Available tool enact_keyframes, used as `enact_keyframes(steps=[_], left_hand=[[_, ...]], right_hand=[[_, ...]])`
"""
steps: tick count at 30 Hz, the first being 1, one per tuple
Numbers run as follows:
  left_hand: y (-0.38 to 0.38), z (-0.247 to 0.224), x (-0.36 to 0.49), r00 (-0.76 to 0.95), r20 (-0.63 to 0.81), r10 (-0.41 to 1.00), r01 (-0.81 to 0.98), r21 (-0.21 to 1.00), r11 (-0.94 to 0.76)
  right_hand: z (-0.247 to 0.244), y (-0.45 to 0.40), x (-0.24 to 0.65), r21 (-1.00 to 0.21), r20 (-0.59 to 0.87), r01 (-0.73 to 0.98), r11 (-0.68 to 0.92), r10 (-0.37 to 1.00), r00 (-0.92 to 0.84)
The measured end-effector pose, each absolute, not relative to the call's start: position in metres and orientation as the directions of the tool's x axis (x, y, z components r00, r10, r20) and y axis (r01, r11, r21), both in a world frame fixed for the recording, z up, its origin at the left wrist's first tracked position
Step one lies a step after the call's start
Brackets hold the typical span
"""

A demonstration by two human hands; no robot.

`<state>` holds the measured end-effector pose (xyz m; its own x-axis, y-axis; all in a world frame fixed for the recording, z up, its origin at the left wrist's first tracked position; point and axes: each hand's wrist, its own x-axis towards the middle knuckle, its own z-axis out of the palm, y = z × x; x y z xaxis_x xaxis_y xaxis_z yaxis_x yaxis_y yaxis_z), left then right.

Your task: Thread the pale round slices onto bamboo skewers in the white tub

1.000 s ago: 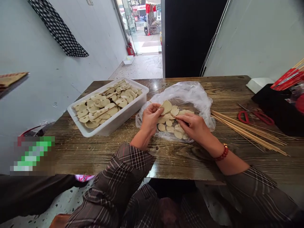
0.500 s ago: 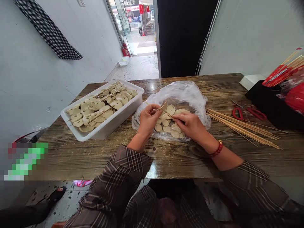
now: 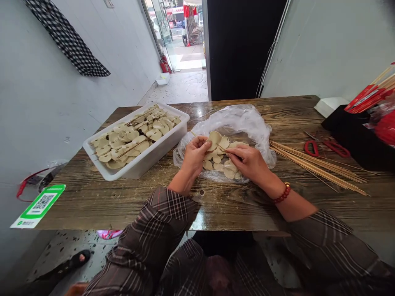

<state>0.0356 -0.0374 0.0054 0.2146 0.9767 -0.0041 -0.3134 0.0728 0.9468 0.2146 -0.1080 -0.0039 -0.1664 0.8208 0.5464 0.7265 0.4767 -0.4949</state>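
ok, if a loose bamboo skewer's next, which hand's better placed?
Right, probably: the right hand is nearer the bamboo skewers, which lie on its side of the plastic bag. The left hand, nearer the white tub, pinches a pale slice.

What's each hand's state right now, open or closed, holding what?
Left hand: closed, pinching a pale round slice.
Right hand: closed, pinching a thin wooden skewer.

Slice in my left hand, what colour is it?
The slice is pale beige, clearest in the head view.
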Motion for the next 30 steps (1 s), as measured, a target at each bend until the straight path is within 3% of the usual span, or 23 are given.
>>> enact_keyframes(steps=[6,24,30], left_hand=[[-0.0368,0.0059,0.0347,0.272,-0.080,0.959,-0.392,0.901,0.186],[-0.0376,0.0001,0.0363,0.326,-0.124,0.937,-0.422,0.868,0.262],[-0.0416,-0.0016,0.0413,0.317,-0.109,0.942,-0.410,0.880,0.239]], right_hand=[[-0.0069,-0.1073,0.2153,-0.500,0.566,0.709,0.497,0.807,-0.167],[-0.0083,-0.1082,0.2186,-0.445,0.621,0.686,0.576,0.750,-0.227],[-0.0095,-0.1064,0.2154,-0.496,0.611,0.665,0.558,0.769,-0.190]])
